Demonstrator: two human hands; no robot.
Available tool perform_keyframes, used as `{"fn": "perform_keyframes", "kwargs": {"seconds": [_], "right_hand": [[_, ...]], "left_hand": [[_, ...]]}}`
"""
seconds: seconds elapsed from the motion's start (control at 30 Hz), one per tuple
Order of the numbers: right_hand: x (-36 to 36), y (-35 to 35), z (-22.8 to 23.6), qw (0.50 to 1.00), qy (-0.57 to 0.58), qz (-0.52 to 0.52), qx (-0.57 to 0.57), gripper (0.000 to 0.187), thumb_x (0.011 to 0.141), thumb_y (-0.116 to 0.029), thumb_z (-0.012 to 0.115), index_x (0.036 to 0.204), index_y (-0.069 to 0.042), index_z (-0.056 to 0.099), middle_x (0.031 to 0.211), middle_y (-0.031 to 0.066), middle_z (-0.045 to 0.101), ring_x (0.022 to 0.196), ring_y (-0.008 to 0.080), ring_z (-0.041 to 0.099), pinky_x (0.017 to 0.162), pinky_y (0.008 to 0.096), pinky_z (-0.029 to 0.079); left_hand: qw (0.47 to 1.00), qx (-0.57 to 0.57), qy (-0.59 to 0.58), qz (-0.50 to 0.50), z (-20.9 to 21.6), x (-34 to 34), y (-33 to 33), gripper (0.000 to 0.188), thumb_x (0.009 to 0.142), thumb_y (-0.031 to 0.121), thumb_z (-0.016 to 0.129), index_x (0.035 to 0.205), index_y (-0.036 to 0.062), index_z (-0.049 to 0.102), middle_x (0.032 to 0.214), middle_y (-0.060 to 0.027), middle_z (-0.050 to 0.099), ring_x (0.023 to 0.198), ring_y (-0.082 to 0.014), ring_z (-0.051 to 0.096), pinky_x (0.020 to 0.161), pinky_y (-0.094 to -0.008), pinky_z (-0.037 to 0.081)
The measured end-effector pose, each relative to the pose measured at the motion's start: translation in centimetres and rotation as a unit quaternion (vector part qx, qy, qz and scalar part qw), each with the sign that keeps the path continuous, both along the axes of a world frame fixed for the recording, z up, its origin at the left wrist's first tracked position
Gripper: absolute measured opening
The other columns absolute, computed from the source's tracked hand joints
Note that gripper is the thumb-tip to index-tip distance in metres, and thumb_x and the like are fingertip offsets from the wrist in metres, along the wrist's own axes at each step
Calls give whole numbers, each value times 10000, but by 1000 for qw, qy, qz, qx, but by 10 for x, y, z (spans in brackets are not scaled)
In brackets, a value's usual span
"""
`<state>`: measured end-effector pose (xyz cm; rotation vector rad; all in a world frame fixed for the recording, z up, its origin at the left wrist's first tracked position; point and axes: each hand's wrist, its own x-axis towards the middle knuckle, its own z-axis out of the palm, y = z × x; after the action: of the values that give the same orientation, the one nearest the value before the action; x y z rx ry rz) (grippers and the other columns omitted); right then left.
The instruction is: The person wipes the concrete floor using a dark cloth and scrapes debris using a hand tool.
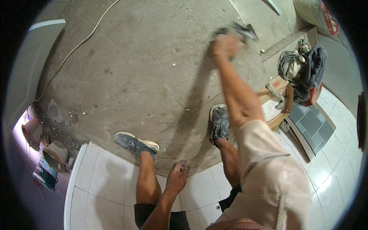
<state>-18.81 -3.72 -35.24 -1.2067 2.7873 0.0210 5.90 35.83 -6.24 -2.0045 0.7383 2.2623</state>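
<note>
My right arm, in a beige sleeve, stretches far forward over the dusty concrete floor (145,73). At its end my right hand (227,46) is closed on a dark grey tool (245,32), both smeared by motion, so the tool's exact kind is unclear. Low in the view, between my legs, my left hand (177,175) hangs above the edge where the concrete meets white tiles. Its fingers are curled and dusty; what they hold, if anything, is hidden. My shoes (137,143) stand apart on the concrete.
At right lie a wooden box (274,120) with a hammer (276,94) on it, coiled cable (288,65), a dark bag (316,67) and grey patterned tiles (313,128). A pale cord (89,37) crosses the left floor. Dirty buckets (56,156) and rubble sit lower left.
</note>
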Motion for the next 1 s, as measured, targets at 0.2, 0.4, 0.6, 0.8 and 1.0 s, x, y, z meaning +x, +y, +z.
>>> {"fn": "perform_keyframes", "kwargs": {"seconds": [0.2, 0.4, 0.6, 0.8, 1.0], "right_hand": [[253, 80, 60, 806, -365, 467, 18, 401, 870, -215, 602, 1268, -209, 642, 1318, 159, 542, 1252, 388, 467, 1068, 502, 395], [-2, -80, 8, 922, -105, 342, -144, 505, 925, -356, 584, 1392, -176, 523, 1446, 167, 474, 1355, 362, 404, 1140, 504, 295], [126, -134, 28, 922, -130, 363, -40, 531, 915, -414, 581, 1374, -158, 511, 1340, 187, 548, 1260, 353, 504, 1026, 507, 425], [394, 95, 62, 683, -396, 604, 111, 489, 867, -239, 616, 1336, -110, 567, 1350, 167, 570, 1323, 409, 430, 1108, 588, 315], [148, 144, 60, 853, -370, 340, -143, 435, 879, -168, 638, 1301, -70, 608, 1281, 151, 602, 1245, 323, 501, 1119, 474, 318]], "left_hand": [[1000, -14, 0, -18, -13, 2, 22, 428, 987, 289, 548, 1304, 2, 547, 1247, -236, 587, 1047, -316, 632, 882, -397, 511], [999, 41, -16, 21, -1, 25, -9, 430, 988, 284, 547, 1306, -5, 542, 1229, -235, 591, 1048, -332, 626, 896, -403, 506], [995, -43, 4, 88, 32, 44, -66, 385, 989, 260, 554, 1265, -7, 553, 1175, -229, 605, 1081, -328, 617, 900, -396, 508], [989, -134, -13, 60, 12, 26, -21, 393, 971, 272, 568, 1242, -13, 561, 1190, -244, 595, 1115, -390, 584, 950, -444, 480], [997, -12, 19, -78, 14, 23, 14, 490, 969, 375, 541, 1299, 12, 539, 1297, -250, 553, 1207, -419, 524, 1037, -482, 419]]}}
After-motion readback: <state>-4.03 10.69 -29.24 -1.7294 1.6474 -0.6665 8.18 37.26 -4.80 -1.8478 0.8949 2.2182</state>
